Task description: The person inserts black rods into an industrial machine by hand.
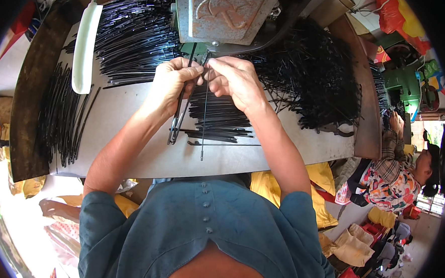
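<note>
My left hand [172, 83] is closed round a couple of black metal rods [177, 124], which look like umbrella ribs and hang down below the fingers. Close beside it, my right hand [238, 84] pinches at the upper end of a thinner rod [204, 130] with a small tip at its lower end. The fingertips of both hands nearly meet just under the grey head of a machine [208, 30], which carries a raised rusty umbrella shape. Exactly how the rods' upper ends meet is hidden by the fingers. Beneath the hands lies a stack of black ribs [221, 118].
Large heaps of black ribs lie at the back left [131, 46] and right [316, 76]; a smaller bunch [60, 118] is at the left edge. A white lamp [86, 51] overhangs the metal tabletop [141, 160]. Dark tool handles [341, 129] lie right. Another person [391, 185] works farther right.
</note>
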A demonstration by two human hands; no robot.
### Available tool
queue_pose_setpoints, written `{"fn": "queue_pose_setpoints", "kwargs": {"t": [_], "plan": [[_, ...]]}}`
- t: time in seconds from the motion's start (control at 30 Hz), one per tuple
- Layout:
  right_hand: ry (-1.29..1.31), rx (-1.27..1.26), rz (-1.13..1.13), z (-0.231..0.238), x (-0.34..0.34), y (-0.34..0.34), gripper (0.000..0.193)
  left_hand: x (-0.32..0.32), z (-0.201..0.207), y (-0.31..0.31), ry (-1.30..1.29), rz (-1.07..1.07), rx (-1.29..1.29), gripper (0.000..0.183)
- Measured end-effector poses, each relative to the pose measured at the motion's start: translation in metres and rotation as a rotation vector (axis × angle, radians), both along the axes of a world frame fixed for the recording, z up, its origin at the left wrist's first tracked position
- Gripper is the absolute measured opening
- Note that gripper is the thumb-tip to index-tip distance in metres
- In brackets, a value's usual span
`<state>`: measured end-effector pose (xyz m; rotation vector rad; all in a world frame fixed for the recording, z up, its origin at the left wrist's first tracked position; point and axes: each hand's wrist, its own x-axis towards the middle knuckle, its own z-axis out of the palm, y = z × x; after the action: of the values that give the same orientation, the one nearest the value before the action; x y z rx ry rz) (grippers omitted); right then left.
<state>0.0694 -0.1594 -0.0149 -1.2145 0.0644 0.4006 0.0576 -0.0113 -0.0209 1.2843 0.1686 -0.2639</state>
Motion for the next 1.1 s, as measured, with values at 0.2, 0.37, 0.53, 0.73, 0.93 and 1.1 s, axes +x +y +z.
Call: {"fn": "queue_pose_setpoints", "kwargs": {"t": [0.2,0.37,0.53,0.73,0.93,1.1], "plan": [[-0.149,-0.408,-0.018,0.013,0.000,-0.053,0.020,0.000,0.018,0.048,0.006,-0.041,0.270,0.006],[-0.216,-0.704,-0.029,0.017,-0.005,-0.091,0.014,-0.008,0.012,0.126,-0.668,0.135,1.742,0.028],[-0.701,-1.363,0.134,0.006,-0.010,-0.080,0.012,-0.020,0.020,0.071,-0.746,-0.047,1.578,0.019],[-0.873,-1.886,0.246,0.001,-0.016,-0.048,0.008,-0.023,0.003,-0.019,-0.963,-0.347,1.364,0.013],[-0.790,-1.891,0.288,0.003,-0.013,-0.044,0.010,-0.015,-0.018,-0.028,-1.091,-0.342,1.534,0.012],[-0.750,-1.882,0.273,0.017,-0.020,-0.049,0.011,-0.015,-0.018,-0.020,-1.040,-0.305,1.365,0.015]]}}
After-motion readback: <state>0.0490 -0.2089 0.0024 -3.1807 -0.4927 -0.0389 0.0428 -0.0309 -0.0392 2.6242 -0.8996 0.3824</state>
